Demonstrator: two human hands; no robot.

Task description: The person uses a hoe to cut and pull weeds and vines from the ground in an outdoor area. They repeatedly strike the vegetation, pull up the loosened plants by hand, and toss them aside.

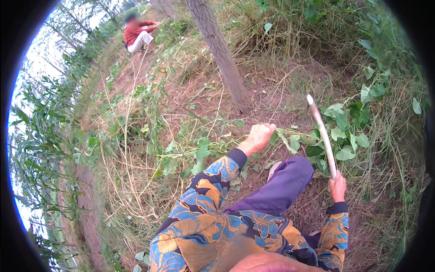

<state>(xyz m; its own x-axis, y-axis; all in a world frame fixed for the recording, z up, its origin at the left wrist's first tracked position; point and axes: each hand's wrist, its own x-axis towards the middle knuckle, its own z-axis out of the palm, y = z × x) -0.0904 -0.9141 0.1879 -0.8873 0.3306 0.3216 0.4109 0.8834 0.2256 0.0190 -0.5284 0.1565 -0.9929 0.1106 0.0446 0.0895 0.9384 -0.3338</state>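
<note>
My left hand [259,137] is closed around a bunch of green vine stems [285,133], which trail out on both sides of the fist. To its right, my right hand [337,188] grips the lower end of a pale wooden handle [324,136]. A dark metal head [307,106] sits near the handle's far end; it shows almost edge-on, so I cannot tell whether it is a sickle or a small hoe. Behind the handle grows a clump of broad-leaved vine [345,151]. More pulled or trailing vine [202,151] lies left of my left hand.
A leaning tree trunk [226,57] rises just beyond my left hand. Dry stalks [127,136] stick up at the left. Tall grass [306,30] covers the bank beyond. Another person [136,34] in a red top sits farther off. Corn-like plants [37,136] line the left side.
</note>
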